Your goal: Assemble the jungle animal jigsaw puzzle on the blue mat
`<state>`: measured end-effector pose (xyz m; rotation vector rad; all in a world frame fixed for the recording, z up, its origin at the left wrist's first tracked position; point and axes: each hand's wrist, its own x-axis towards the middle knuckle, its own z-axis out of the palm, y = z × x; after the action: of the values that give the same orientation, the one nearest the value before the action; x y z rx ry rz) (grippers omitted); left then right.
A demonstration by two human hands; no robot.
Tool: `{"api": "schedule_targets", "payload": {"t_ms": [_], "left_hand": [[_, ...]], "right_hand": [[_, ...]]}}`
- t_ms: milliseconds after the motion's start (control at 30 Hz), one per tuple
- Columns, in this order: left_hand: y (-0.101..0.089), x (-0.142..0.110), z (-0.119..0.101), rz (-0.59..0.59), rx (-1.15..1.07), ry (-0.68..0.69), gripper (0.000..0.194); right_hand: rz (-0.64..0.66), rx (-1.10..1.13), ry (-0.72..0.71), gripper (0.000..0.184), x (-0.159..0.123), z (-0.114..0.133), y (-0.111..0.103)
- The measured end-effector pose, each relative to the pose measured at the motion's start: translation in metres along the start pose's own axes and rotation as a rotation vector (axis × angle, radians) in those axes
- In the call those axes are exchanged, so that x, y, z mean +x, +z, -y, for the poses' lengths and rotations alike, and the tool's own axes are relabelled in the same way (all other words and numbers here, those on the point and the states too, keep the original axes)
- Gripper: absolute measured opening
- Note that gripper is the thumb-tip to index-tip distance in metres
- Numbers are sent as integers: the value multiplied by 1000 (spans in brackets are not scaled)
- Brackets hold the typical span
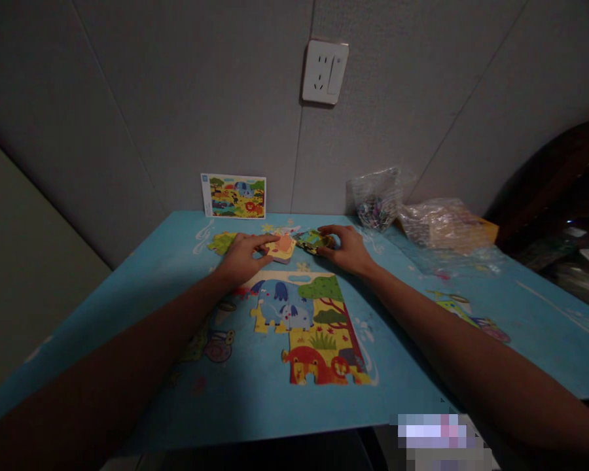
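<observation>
My left hand (246, 256) rests at the back of the table with its index finger and thumb around a small stack of peach and yellow puzzle pieces (283, 246). A green puzzle piece (222, 243) lies just beyond its wrist side. Opposite, my right hand (347, 248) grips another stack of puzzle pieces (312, 241), green and yellow, between thumb and fingers. The two stacks nearly meet. Closer to me lies a partly joined puzzle (322, 327) with blue elephants, a tree and red lions.
Against the wall leans a picture card (236, 197) of the animal scene. At the back right are a clear bag of dark bits (375, 208) and crumpled clear plastic (439, 226). The blue table (255, 415) has printed cartoon figures. A wall socket (324, 72) is above.
</observation>
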<state>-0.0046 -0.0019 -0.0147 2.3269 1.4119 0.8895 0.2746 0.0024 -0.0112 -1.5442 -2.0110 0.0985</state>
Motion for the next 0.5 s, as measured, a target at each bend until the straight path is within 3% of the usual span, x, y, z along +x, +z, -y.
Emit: {"api": "schedule_targets", "payload": {"t_ms": [100, 233, 400, 500], "left_hand": [[0, -1, 0, 1, -9, 11, 60], [-1, -3, -5, 19, 11, 18, 75], [-4, -8, -12, 57, 22, 16, 92], [-4, -9, -14, 95, -12, 85, 84]], "right_hand": [[-63, 40, -47, 52, -1, -2, -1], [-124, 109, -235, 50, -5, 9, -3], [0, 184, -466, 43, -9, 29, 3], [67, 196, -534, 37, -8, 34, 9]]}}
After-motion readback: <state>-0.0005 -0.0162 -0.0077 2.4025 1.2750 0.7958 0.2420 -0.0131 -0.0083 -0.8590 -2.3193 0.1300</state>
